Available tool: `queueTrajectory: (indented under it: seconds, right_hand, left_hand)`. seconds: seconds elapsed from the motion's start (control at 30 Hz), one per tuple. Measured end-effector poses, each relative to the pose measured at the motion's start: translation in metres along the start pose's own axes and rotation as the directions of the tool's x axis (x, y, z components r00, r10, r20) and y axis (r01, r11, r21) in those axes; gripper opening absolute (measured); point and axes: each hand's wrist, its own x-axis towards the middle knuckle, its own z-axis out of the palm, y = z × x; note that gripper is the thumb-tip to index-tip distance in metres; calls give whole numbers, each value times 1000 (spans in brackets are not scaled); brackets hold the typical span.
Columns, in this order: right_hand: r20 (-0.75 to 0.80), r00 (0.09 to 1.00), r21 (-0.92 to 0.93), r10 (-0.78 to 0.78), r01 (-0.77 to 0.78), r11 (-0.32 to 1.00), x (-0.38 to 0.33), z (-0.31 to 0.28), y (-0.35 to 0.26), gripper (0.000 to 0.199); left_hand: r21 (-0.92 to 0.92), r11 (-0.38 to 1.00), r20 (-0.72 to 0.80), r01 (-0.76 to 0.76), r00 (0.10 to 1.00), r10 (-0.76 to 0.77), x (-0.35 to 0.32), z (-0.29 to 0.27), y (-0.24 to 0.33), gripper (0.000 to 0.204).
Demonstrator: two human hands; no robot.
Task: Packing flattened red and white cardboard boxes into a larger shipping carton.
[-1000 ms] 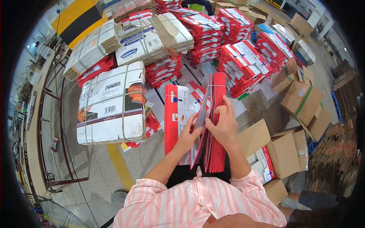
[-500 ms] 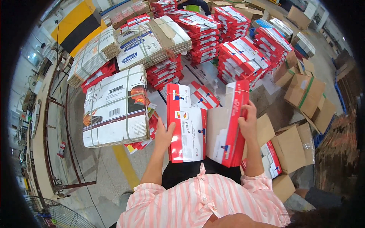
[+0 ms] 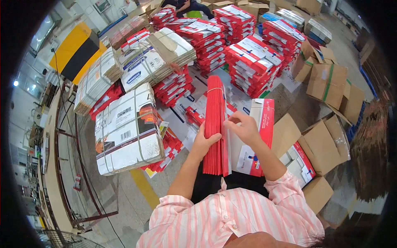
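Head view: flat red cartons (image 3: 215, 124) in both hands (image 3: 205, 141)

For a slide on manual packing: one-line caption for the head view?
Left hand steadies an upright stack of flat red cartons while right hand thumbs its edge.

Two hands show: the left hand (image 3: 205, 142) and the right hand (image 3: 245, 127). They hold one bundle of red flat boxes (image 3: 215, 124). One loose red and white flat box (image 3: 258, 140) leans beside it. About four tied white bundles (image 3: 128, 128) lie on the floor. Several brown boxes (image 3: 326, 80) stand open, too many to count surely.
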Motion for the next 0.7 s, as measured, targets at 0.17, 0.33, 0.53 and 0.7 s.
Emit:
queueTrajectory:
  seconds: [0.17, 0.33, 0.53, 0.7]
  right_hand:
    - [46, 996, -21, 71, -70, 997, 4, 3, 4, 20]
    - [-49, 999, -290, -24, 8, 957, 1, 3, -7, 15]
    - [76, 987, -602, -140, 157, 783, -1, 5, -17, 25]
    - [180, 983, -615, -33, 138, 777, 5, -5, -16, 43]
  left_hand:
    - [42, 994, 22, -98, 995, 97, 2, 4, -3, 82]
    - [34, 999, 15, -26, 1000, 25, 0, -7, 1, 83]
    - [18, 1000, 12, -23, 1000, 23, 1, -13, -1, 83]
    - [29, 999, -1, 19, 1000, -19, 5, -17, -3, 85]
